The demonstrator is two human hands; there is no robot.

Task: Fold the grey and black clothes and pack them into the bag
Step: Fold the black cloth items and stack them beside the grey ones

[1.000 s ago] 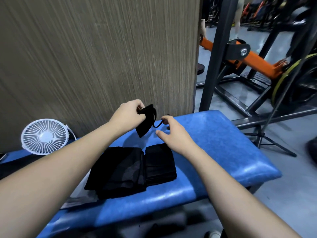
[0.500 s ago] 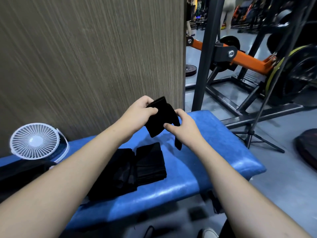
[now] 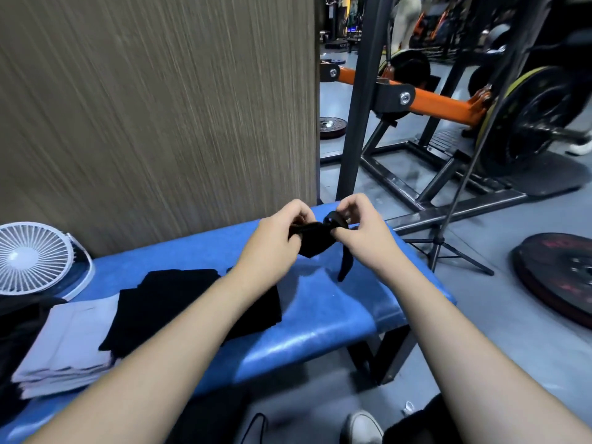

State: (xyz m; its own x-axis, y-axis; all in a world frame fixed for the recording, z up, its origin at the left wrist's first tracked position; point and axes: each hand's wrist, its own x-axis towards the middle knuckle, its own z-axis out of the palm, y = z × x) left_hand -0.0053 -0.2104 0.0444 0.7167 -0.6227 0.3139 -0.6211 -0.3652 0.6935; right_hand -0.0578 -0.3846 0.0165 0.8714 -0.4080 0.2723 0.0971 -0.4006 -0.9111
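A small black folded bag (image 3: 315,240) with a dangling strap hangs above the far end of the blue padded bench (image 3: 320,325). My left hand (image 3: 275,241) grips its left side and my right hand (image 3: 362,233) pinches its top right edge. Folded black clothes (image 3: 153,302) lie on the bench, partly hidden by my left forearm. A folded grey garment (image 3: 64,344) lies stacked to their left.
A white desk fan (image 3: 35,256) stands at the bench's left end against a wood-grain wall. Dark cloth (image 3: 16,318) lies at the far left. A steel rack with an orange arm (image 3: 445,104), weight plates (image 3: 557,277) and a tripod stand (image 3: 448,248) crowd the floor to the right.
Both hands have come together on the black bag and lifted it; one second ago only the left hand held it. The view has shifted, showing the grey garment at left.
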